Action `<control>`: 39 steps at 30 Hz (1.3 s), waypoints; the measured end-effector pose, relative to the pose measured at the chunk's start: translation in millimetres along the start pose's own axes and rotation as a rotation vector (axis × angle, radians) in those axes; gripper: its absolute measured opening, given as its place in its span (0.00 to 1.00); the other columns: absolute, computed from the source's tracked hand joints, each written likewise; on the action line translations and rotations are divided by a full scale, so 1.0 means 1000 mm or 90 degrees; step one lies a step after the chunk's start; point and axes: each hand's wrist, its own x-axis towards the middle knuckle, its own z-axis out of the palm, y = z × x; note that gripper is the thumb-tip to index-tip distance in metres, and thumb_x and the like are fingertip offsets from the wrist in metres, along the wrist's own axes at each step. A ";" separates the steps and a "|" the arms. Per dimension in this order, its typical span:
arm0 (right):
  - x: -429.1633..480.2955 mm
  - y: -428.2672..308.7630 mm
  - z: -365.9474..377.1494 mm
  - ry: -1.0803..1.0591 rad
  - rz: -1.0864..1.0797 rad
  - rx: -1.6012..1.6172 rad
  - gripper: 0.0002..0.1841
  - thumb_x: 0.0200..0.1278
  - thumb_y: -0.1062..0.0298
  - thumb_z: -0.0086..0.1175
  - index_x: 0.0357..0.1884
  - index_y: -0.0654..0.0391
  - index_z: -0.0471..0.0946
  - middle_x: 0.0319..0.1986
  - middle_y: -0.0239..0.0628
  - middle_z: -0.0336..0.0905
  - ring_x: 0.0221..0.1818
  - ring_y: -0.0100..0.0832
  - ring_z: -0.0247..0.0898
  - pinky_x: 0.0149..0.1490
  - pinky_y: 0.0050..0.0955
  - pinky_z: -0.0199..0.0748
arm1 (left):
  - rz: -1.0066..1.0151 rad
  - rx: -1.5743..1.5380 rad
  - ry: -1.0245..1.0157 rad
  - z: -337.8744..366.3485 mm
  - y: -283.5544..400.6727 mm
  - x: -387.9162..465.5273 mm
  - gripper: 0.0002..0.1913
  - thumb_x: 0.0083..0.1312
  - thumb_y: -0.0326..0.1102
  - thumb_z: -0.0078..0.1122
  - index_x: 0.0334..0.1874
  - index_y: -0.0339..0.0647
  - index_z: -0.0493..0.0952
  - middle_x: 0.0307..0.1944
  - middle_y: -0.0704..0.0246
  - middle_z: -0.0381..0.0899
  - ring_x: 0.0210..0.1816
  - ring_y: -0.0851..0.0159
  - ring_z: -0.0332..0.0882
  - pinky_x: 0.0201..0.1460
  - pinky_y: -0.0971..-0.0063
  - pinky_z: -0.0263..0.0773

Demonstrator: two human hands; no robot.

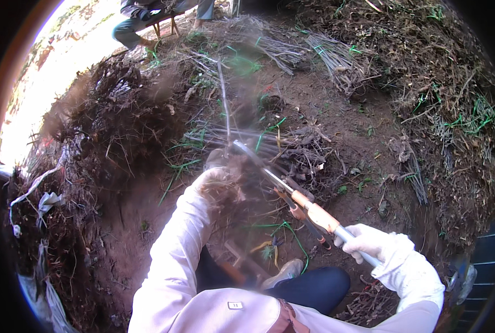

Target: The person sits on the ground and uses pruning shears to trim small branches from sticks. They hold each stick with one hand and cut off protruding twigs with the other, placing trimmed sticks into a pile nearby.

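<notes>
My gloved right hand (362,241) is closed around the grey handle of a long-handled cutting tool (322,218) with orange parts, perhaps a lopper. Its metal end points up and left towards my left side. My gloved left hand (216,179) is at the root end of a woody plant (231,189), whose thin stem (223,95) seems to rise away from me; blur hides the fingers and the exact hold. Beyond both hands lies a heap of cut stems with roots (301,145), with green twine (271,130) over it. An orange and black handle (297,212) shows beside the tool.
A large pile of rooted plants (118,108) is at the left, another root heap (447,83) at the right. Tied stem bundles (335,58) lie ahead. A seated person (135,25) is at the top left. Loose green twine (293,233) lies near my shoe (287,272).
</notes>
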 end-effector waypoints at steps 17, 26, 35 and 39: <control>-0.033 0.170 -0.012 0.490 0.049 -0.553 0.15 0.54 0.51 0.58 0.26 0.54 0.78 0.25 0.46 0.80 0.33 0.48 0.78 0.40 0.44 0.73 | -0.242 0.260 0.016 -0.037 0.021 0.023 0.20 0.58 0.35 0.68 0.50 0.36 0.74 0.33 0.63 0.81 0.37 0.63 0.81 0.39 0.72 0.76; 0.051 0.247 0.004 0.467 -0.014 -0.463 0.13 0.48 0.61 0.60 0.34 0.53 0.74 0.29 0.40 0.79 0.35 0.43 0.78 0.41 0.41 0.74 | -0.205 0.558 0.035 -0.044 -0.004 0.020 0.27 0.48 0.31 0.72 0.51 0.31 0.74 0.40 0.72 0.76 0.39 0.72 0.72 0.44 0.76 0.71; 0.146 0.305 -0.003 0.413 -0.014 -0.454 0.11 0.50 0.57 0.57 0.33 0.49 0.74 0.27 0.39 0.79 0.34 0.43 0.77 0.40 0.41 0.74 | -0.239 0.563 0.150 -0.024 -0.009 0.026 0.31 0.40 0.35 0.79 0.49 0.34 0.75 0.36 0.76 0.76 0.35 0.74 0.72 0.39 0.78 0.71; 0.159 0.322 -0.025 0.512 -0.167 -0.440 0.11 0.48 0.61 0.61 0.31 0.51 0.73 0.26 0.37 0.78 0.32 0.42 0.78 0.37 0.42 0.73 | -0.137 0.588 0.192 -0.003 -0.008 0.019 0.28 0.40 0.35 0.80 0.44 0.34 0.76 0.35 0.77 0.76 0.34 0.76 0.72 0.36 0.80 0.70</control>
